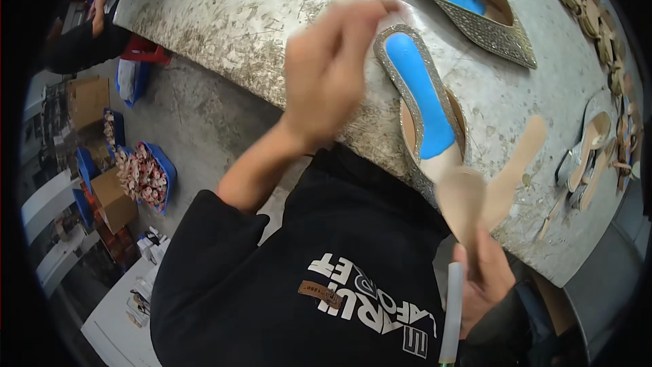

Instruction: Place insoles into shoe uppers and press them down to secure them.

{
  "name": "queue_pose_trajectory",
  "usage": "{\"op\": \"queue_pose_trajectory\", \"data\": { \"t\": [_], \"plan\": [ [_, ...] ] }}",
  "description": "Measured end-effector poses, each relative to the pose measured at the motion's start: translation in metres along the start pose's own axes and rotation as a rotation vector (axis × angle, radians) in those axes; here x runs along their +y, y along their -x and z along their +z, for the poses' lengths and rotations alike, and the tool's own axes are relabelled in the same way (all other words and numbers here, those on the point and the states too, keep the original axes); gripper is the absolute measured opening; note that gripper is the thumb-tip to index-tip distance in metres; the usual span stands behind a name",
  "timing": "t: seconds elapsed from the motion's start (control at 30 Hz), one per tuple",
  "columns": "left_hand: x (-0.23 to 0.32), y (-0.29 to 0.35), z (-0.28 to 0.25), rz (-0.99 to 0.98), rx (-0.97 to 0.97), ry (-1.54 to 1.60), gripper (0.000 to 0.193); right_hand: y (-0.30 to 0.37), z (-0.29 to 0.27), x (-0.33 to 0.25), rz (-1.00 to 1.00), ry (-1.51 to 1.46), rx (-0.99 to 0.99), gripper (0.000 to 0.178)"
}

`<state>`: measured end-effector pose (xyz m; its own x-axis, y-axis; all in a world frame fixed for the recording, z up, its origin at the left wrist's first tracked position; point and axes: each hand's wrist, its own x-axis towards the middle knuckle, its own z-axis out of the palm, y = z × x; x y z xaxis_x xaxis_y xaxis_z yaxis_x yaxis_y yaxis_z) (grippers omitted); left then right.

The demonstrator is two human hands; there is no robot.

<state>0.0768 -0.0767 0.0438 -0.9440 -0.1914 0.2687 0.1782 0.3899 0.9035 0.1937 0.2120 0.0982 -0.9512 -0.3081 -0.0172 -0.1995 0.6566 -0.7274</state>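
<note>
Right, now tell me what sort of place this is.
Likely a shoe workshop or factory: glittery shoes with blue strips inside lie on a scuffed workbench, the right hand holds a tan insole-shaped piece, and a blue bin full of small parts stands on the floor.

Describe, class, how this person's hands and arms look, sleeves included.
The left hand and right hand wear no gloves; the left one is blurred. The left sleeve is black and stops short of the bare wrist. The right sleeve cannot be made out.
</note>
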Motion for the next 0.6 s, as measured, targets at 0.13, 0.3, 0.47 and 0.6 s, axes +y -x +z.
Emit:
{"op": "queue_pose_trajectory", "data": {
  "t": [0.13, 0.3, 0.47, 0.6],
  "plan": [
    [-0.039, -0.012, 0.026, -0.153, -0.412, 0.250, 0.061, -0.018, -0.007, -0.001, 0.076, 0.007, -0.047, 0.051],
    [-0.053, -0.010, 0.035, -0.177, -0.375, 0.585, 0.088, -0.082, 0.028, -0.007, -0.057, 0.023, -0.020, 0.052],
    [-0.054, -0.015, 0.033, -0.346, -0.361, 0.774, 0.094, -0.122, 0.056, -0.008, -0.099, -0.001, 0.040, 0.053],
    [-0.056, -0.015, 0.032, -0.280, -0.399, 0.673, 0.098, -0.123, 0.062, -0.004, -0.134, 0.035, 0.041, 0.053]
  ]
}}
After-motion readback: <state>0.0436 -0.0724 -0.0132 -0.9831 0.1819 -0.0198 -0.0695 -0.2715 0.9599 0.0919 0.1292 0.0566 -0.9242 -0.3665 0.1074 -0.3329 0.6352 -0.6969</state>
